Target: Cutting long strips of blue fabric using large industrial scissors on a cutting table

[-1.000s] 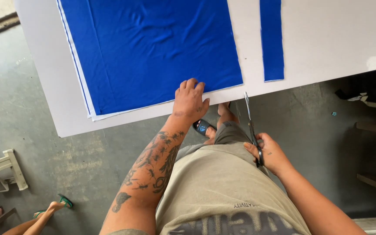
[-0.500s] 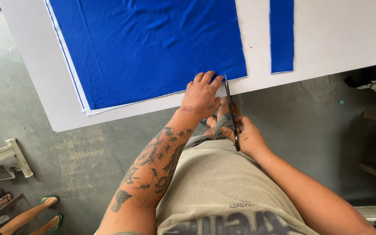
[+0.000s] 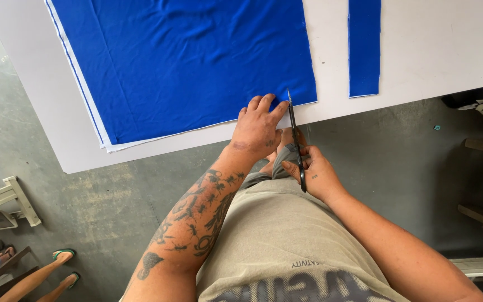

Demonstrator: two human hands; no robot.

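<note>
My right hand [image 3: 314,176], gripping the scissors [image 3: 295,140], is now reaching the blue fabric [image 3: 185,61] edge; my left hand [image 3: 258,128] is pressing flat, fingers spread; the handles are hidden.

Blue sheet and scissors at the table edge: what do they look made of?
Blue sheet: seemingly thin woven cloth, matte, with soft wrinkles and a slightly frayed edge. Scissors: blades look like grey metal with a dull sheen; black handle loops, possibly plastic, mostly hidden in the right hand.

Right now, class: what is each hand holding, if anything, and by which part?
The right hand holds scissors by the handles, blades pointing at the blue cloth. The left hand holds nothing; it presses flat on the cloth's near edge.
</note>
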